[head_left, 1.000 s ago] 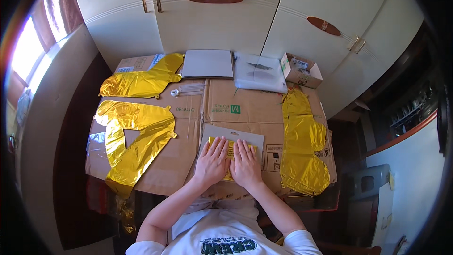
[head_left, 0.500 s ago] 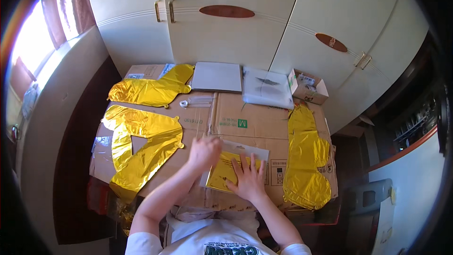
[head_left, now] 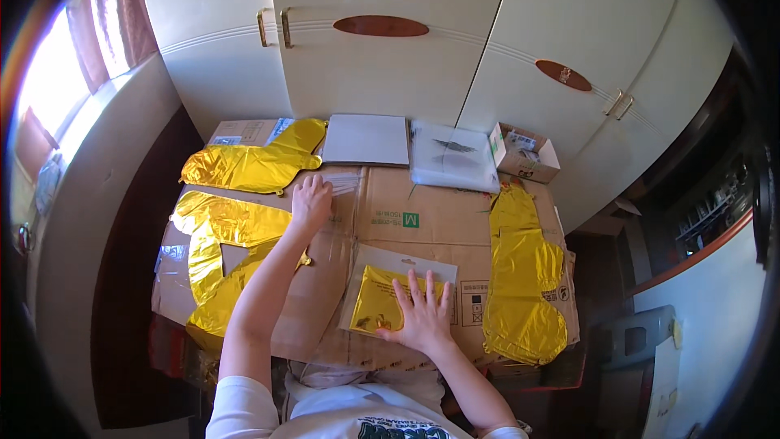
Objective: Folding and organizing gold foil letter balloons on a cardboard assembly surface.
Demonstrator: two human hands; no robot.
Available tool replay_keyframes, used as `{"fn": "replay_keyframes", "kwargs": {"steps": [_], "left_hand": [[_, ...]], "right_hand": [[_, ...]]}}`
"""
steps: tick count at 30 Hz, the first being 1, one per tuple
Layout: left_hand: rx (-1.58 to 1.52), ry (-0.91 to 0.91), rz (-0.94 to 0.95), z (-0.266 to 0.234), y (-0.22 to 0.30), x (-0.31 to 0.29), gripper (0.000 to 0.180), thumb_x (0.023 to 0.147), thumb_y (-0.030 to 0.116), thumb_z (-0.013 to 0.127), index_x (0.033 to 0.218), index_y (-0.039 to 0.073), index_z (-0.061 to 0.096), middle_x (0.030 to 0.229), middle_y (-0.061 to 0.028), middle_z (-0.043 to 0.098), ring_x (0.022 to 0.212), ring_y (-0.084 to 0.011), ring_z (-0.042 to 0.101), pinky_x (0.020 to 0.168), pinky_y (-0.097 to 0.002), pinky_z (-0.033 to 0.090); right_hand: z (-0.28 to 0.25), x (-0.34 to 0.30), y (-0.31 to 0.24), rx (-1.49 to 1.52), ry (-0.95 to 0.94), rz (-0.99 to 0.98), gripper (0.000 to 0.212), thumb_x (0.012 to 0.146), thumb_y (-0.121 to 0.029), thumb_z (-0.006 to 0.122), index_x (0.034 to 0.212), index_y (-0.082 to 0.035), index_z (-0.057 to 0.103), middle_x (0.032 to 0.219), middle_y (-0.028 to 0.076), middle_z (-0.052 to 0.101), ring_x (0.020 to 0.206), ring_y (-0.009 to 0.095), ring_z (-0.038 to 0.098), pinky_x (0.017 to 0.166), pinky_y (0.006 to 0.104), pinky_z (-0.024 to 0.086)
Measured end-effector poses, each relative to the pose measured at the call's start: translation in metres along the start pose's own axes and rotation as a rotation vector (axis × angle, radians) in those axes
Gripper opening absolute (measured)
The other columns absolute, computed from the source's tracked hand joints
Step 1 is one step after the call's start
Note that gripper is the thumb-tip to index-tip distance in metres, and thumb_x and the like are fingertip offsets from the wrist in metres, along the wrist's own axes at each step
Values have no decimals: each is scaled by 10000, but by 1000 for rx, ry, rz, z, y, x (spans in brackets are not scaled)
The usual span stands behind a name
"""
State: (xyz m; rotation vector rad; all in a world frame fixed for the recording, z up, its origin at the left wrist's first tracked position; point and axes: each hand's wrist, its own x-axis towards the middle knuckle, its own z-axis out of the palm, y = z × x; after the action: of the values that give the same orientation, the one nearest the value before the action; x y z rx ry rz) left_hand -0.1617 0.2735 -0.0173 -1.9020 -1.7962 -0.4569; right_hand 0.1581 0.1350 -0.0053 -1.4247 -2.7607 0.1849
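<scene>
My left hand (head_left: 311,205) reaches forward to the cardboard beside several thin white sticks (head_left: 345,184). Its fingers curl downward over the spot where a small white coil lay; whatever they hold is hidden. My right hand (head_left: 424,314) lies flat, fingers spread, on a clear packet (head_left: 396,260) with a hang hole. Inside the packet is a folded gold foil balloon (head_left: 370,293). A flat gold balloon with a triangular opening (head_left: 236,215) lies partly beneath my left forearm. Another flat gold balloon (head_left: 244,164) rests beyond it, and a third, curvy one (head_left: 526,276) lies at the right.
Flattened brown cardboard (head_left: 422,195) covers the work surface. Along its far edge sit a white sheet stack (head_left: 366,140), clear plastic bags (head_left: 453,158) and a small open box (head_left: 528,154). Pale cabinets (head_left: 390,73) stand behind. A grey plastic stool (head_left: 638,337) is at the right.
My left hand has left the packet and moved forward and left, over the small white coil. My right hand stays spread on the packet.
</scene>
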Motion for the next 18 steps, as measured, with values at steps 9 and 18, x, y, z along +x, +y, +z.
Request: {"fn": "replay_keyframes", "kwargs": {"steps": [9, 18], "left_hand": [[-640, -210, -184, -138, 59, -118, 112, 884, 190, 575, 864, 82, 596, 738, -120, 586, 712, -327, 599, 669, -450, 494], [-535, -242, -106, -210, 104, -229, 117, 787, 88, 705, 844, 57, 608, 660, -65, 551, 610, -235, 556, 579, -362, 461]], "right_hand": [[3, 1, -3, -1, 65, -29, 991, 753, -783, 503, 1493, -147, 333, 1575, 180, 187, 1451, 449, 66, 1095, 688, -13], [9, 1, 1, -6, 102, -42, 998, 747, -771, 520, 1500, -150, 313, 1573, 182, 185, 1443, 461, 90, 1089, 701, 19]]}}
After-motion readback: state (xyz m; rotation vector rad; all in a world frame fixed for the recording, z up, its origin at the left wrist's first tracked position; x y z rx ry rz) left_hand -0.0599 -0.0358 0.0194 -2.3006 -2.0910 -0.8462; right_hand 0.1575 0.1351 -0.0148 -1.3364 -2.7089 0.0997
